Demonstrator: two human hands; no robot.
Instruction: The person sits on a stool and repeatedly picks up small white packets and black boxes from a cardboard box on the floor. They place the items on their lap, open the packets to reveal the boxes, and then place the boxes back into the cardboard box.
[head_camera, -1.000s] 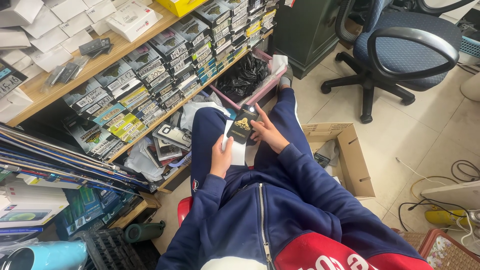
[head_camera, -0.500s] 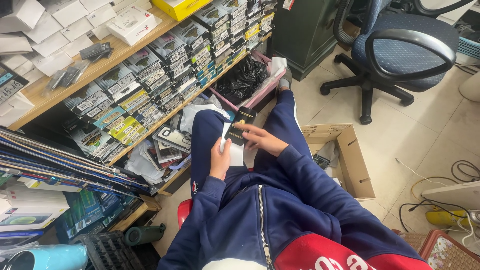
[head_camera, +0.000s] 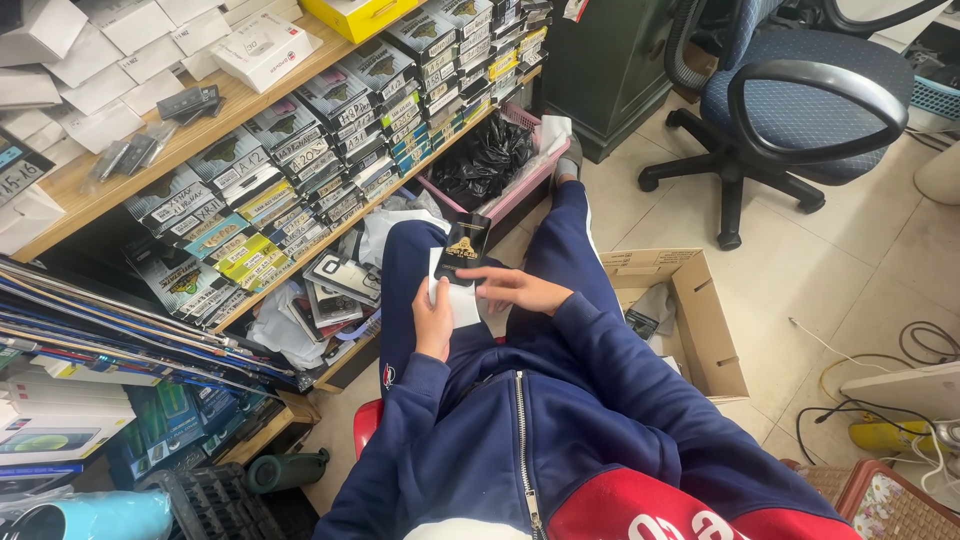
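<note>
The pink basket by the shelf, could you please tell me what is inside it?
The pink basket holds crumpled black plastic bags and a white sheet at its far end; anything beneath the bags is covered.

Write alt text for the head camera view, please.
A seated person in a navy tracksuit holds a flat black packet with gold print and a white packet in the left hand and right hand, beside wooden shelves of stacked small boxes.
</note>
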